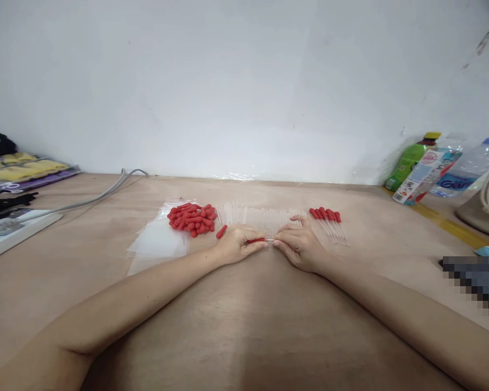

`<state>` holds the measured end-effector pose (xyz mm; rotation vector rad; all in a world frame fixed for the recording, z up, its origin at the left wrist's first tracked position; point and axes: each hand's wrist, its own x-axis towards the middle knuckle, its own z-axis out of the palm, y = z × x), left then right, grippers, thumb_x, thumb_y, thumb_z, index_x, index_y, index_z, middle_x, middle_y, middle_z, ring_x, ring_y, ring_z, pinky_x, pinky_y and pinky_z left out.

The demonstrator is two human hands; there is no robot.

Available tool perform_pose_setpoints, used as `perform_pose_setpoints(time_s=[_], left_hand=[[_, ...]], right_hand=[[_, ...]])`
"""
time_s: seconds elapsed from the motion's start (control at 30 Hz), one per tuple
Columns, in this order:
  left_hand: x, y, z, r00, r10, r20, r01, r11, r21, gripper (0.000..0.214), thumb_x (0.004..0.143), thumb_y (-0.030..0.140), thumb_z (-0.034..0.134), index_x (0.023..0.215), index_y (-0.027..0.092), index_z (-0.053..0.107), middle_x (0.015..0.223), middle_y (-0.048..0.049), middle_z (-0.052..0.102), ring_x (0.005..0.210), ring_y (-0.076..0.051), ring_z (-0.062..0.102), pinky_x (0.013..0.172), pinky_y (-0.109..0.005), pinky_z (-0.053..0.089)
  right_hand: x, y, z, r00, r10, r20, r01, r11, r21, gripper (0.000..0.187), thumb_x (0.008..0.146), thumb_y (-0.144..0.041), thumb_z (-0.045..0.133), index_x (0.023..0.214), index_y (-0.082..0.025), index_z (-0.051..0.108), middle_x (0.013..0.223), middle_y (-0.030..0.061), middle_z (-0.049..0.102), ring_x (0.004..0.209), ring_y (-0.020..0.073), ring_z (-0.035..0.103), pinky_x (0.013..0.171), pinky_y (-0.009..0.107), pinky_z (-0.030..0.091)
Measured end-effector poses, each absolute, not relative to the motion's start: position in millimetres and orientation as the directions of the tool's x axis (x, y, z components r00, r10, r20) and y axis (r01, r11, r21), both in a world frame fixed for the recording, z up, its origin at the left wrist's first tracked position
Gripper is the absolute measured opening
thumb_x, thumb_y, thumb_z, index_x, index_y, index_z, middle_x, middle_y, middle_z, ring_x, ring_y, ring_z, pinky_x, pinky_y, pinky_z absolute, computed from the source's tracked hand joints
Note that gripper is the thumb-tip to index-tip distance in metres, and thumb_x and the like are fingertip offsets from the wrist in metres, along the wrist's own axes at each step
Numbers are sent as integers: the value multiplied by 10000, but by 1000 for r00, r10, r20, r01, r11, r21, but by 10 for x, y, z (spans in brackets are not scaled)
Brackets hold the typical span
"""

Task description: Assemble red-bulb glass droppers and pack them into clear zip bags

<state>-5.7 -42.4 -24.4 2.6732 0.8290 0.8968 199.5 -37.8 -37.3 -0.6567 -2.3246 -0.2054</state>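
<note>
My left hand [240,244] is closed on a red rubber dropper bulb [256,240], held sideways between thumb and fingers. My right hand [300,244] pinches a thin clear dropper tube [270,239], its end at the bulb's mouth; whether it sits inside I cannot tell. Behind both hands lies a row of clear tubes [256,216]. A pile of red bulbs [192,218] rests to the left on clear plastic bags [163,236], with a single loose bulb [221,232] near my left hand. Several droppers with red bulbs fitted [328,220] lie right of my right hand.
A white power strip [20,231] with a grey cable [85,203] is at the left, near yellow packaged items [24,168]. At the right stand a green bottle [411,160], a carton [426,174] and a clear bottle [468,168]. A pixelated dark object [476,279] lies nearer.
</note>
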Motion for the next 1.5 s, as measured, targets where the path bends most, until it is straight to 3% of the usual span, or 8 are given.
perform_pose_setpoints(time_s=[0.27, 0.83, 1.03, 1.2, 1.37, 1.5], left_hand=[[-84, -444, -195, 469, 741, 480, 481, -670, 565, 211, 746, 324, 617, 882, 171, 669, 822, -24, 683, 743, -132, 613, 679, -221, 464], [-80, -480, -194, 538, 678, 501, 492, -735, 467, 168, 768, 292, 596, 818, 146, 665, 733, -21, 651, 687, -111, 583, 649, -205, 438], [-79, -463, -204, 485, 702, 522, 485, -712, 507, 160, 750, 276, 620, 841, 154, 670, 767, -25, 673, 699, -119, 603, 654, -210, 455], [-131, -435, -254, 419, 694, 585, 558, -706, 437, 317, 700, 340, 666, 959, 161, 633, 881, -49, 654, 822, -161, 586, 753, -270, 457], [-249, -437, -176, 402, 666, 628, 740, -640, 206, 293, 780, 318, 561, 1037, 177, 567, 968, -67, 592, 915, -202, 528, 825, -340, 410], [-386, -399, 34, 402, 790, 462, 881, -471, 40, 207, 790, 274, 497, 947, 166, 577, 922, -76, 570, 843, -214, 544, 747, -328, 416]], right_hand=[[2029, -362, -380, -569, 425, 704, 556, 829, -51, 177, 860, -219, 436, 777, -192, 590, 684, -5, 642, 737, 119, 570, 888, 355, 274], [1991, -364, -382, -611, 377, 696, 423, 899, -116, 180, 857, -200, 424, 766, -175, 577, 688, 19, 625, 704, 126, 545, 845, 344, 342], [2033, -385, -320, -624, 405, 668, 508, 860, -47, 199, 855, -242, 442, 800, -181, 623, 712, 29, 617, 734, 139, 508, 777, 323, 314], [2132, -385, -238, -604, 464, 648, 668, 738, 94, 216, 825, -279, 471, 780, -205, 669, 729, 40, 600, 698, 147, 472, 678, 309, 261], [2388, -189, -113, -255, 779, 573, 916, 384, -114, 247, 797, -303, 465, 772, -176, 675, 696, 56, 628, 695, 179, 534, 624, 283, 300], [2563, -70, -37, 35, 896, 443, 970, 75, -229, 319, 782, -334, 438, 988, -170, 618, 790, 72, 658, 721, 213, 580, 559, 272, 314]])
